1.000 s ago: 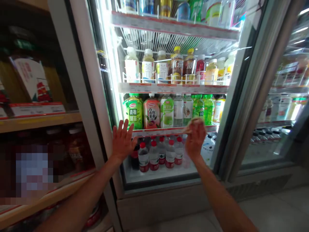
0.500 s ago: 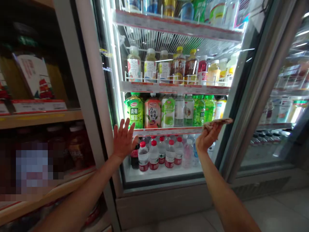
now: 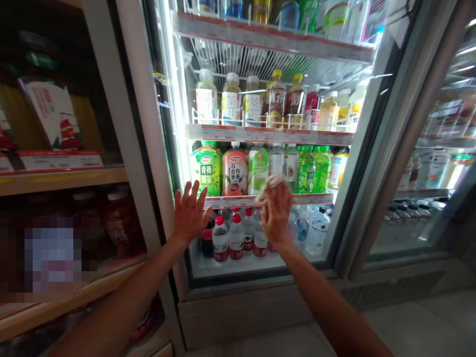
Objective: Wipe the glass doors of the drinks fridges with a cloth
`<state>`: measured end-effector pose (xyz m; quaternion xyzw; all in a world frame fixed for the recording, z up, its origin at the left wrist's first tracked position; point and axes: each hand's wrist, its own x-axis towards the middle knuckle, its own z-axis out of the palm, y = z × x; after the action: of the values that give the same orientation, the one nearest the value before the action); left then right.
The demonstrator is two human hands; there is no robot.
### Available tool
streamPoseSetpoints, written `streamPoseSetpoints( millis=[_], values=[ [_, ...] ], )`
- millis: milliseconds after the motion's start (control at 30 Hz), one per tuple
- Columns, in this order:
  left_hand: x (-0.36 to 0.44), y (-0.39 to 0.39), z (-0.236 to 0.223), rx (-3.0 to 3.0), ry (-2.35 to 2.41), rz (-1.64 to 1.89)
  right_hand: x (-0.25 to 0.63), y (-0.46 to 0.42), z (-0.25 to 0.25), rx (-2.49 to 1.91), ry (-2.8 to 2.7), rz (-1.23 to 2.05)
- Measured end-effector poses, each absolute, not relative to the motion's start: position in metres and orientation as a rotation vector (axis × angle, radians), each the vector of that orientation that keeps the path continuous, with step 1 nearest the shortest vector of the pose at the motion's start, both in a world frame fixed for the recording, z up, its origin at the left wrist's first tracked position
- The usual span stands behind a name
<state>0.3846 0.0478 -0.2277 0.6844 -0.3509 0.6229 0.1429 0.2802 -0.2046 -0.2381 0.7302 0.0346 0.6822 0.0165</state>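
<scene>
The cloth [image 3: 268,185] is held bunched in the right hand [image 3: 275,210], apparently pressed to the glass door [image 3: 256,285] at its middle. Half a second ago it was held by the door's right edge; now it has been brought back leftward — a sideways pass over the pane, it is judged, with the right side left for the moment. Nothing is gripped by the left hand [image 3: 191,212], spread open near the left edge, unmoved. Behind the glass, red-capped bottles [image 3: 236,240] are seen below a shelf [image 3: 238,201].
</scene>
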Motion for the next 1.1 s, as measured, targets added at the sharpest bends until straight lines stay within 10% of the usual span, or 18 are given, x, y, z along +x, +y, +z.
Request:
streamPoseSetpoints(
  millis=[100,300,467,700,933,1100],
  values=[
    [0.384,0.048,-0.227,1.972,-1.022,1.797,0.281,-0.189,-0.255,2.34,0.487,1.685],
    [0.383,0.048,-0.228,1.985,-1.01,1.821,0.285,-0.207,-0.249,2.163,-0.259,2.37],
    [0.385,0.049,-0.227,1.974,-1.018,1.823,0.293,-0.162,-0.259,2.361,0.532,1.701],
    [0.38,0.053,-0.225,1.997,-1.043,1.783,0.311,-0.159,-0.16,2.257,-0.033,2.219],
    [0.373,0.1,-0.22,1.94,-1.078,1.618,0.31,-0.108,-0.224,2.266,0.886,1.414],
    [0.372,0.109,-0.219,1.891,-1.019,1.519,0.328,-0.085,-0.143,2.347,0.3,1.905]
  ],
)
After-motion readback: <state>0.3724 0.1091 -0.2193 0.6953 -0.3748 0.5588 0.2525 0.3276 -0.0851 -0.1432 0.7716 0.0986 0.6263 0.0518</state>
